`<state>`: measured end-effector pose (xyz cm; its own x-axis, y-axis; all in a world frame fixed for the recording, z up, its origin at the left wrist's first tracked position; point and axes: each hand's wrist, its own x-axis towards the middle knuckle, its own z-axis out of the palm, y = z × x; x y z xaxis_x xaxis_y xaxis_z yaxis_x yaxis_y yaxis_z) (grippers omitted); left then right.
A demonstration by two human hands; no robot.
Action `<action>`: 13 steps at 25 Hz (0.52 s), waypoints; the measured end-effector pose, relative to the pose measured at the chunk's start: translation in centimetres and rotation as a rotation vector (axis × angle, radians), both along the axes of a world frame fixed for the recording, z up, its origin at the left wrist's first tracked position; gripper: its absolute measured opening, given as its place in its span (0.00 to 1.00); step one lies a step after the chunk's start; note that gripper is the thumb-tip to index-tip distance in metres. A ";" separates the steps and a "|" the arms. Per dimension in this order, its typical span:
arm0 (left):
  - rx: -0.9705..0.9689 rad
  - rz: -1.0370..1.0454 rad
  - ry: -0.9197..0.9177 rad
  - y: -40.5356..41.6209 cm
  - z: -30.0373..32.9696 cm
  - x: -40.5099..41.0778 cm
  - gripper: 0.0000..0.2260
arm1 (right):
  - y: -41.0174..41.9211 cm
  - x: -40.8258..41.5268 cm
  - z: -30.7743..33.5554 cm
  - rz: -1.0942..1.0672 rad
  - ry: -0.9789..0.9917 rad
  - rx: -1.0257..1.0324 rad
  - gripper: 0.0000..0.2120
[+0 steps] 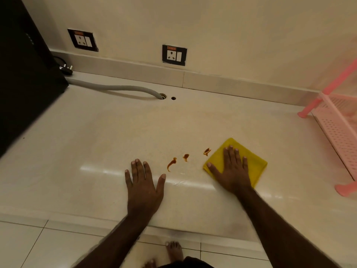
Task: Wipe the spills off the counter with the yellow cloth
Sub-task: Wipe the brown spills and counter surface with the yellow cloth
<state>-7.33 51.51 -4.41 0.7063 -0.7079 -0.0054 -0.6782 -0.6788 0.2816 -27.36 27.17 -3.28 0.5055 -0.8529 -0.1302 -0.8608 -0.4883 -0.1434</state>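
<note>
A folded yellow cloth [253,163] lies on the cream counter [116,132], right of centre. My right hand [232,171] presses flat on it with fingers spread. Three brown spills sit just left of the cloth: a curved streak [171,163], a small blot [186,157] and a blot [207,151] touching the cloth's left corner. My left hand [143,184] rests flat on the bare counter, left of the streak, fingers apart, holding nothing.
A pink plastic rack [336,128] stands at the right edge. A grey corrugated hose [123,88] runs into a hole at the back. A black appliance [25,74] fills the left. Two wall sockets [174,55] sit above the backsplash. Tiled floor lies below the front edge.
</note>
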 end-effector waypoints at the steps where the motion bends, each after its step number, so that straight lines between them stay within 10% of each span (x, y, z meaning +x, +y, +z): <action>1: 0.008 -0.002 0.004 0.0 0.0 0.0 0.40 | 0.9 -0.6 -0.2 0.046 0.004 -0.013 0.52; 13: -0.002 -0.002 -0.009 -0.3 0.1 -0.2 0.41 | 7.1 -2.5 -0.4 0.061 -0.088 -0.059 0.48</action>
<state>-7.53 51.18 -4.27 0.7050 -0.7092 0.0022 -0.6820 -0.6771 0.2765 -29.81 34.25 -3.71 0.5642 -0.8250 -0.0333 -0.8145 -0.5495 -0.1863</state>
